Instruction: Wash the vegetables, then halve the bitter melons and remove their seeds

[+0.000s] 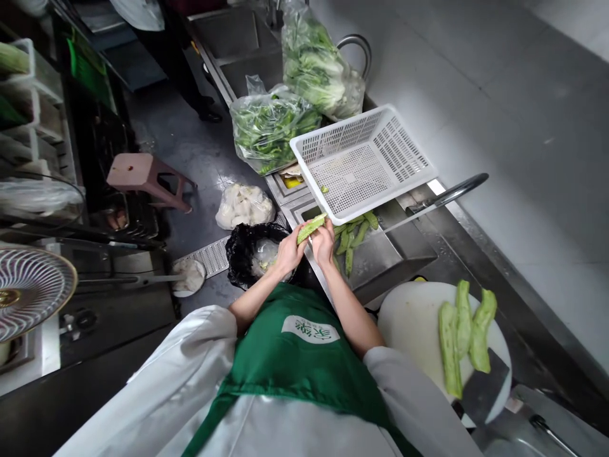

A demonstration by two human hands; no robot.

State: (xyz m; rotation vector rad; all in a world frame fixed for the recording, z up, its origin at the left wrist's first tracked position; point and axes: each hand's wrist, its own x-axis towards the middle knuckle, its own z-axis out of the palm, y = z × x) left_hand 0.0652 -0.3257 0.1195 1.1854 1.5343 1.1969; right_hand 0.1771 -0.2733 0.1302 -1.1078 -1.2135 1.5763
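Note:
Both my hands meet over the near edge of the sink at a light green, bumpy piece of bitter melon (311, 228). My left hand (289, 252) is closed around its lower left end. My right hand (323, 242) is closed at its other end, the fingers partly hidden behind it. Below my left hand stands a bin lined with a black bag (239, 244). More green bitter melon pieces (349, 241) lie in the sink (380, 254), to the right of my hands. A white perforated basket (404, 181) sits tilted just beyond, with a small green scrap inside.
On the right, a round white cutting board (409, 324) carries several long green pieces (464, 324) and a cleaver (485, 384). A faucet (451, 190) reaches over the sink. Bagged greens (276, 124) stand behind; a stool (143, 174) and another person's legs (178, 70) are leftward.

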